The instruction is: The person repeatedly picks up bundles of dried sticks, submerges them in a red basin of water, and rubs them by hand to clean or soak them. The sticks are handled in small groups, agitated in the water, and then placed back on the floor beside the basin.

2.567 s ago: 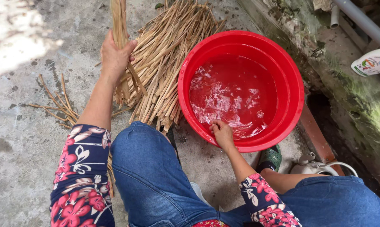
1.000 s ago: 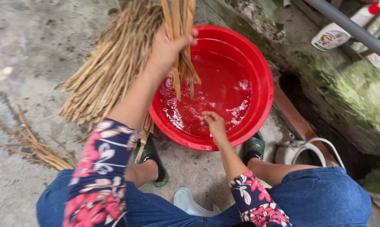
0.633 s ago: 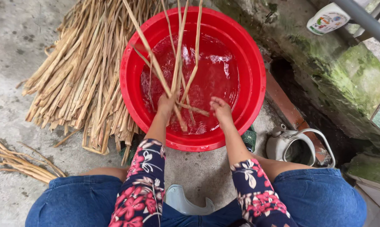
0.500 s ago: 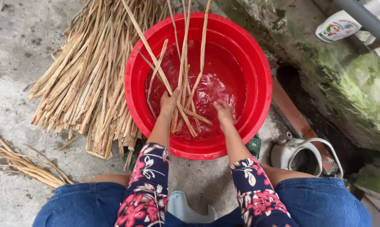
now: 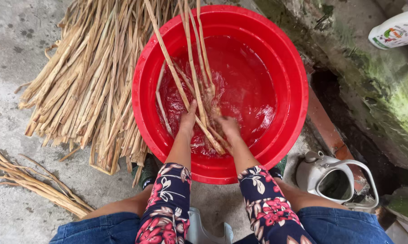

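grey stained concrete floor in daylight, mossy green concrete wall at right, dark gap along its base, reddish brick edge

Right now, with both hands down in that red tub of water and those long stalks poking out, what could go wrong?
The stalks lean far over the rim of the red tub, so they might lever out or spring up as the left hand and right hand work them. The water is churning and could slop onto the concrete floor, perhaps wetting the dry pile of stalks lying against the tub. The white kettle sits close and might get knocked.
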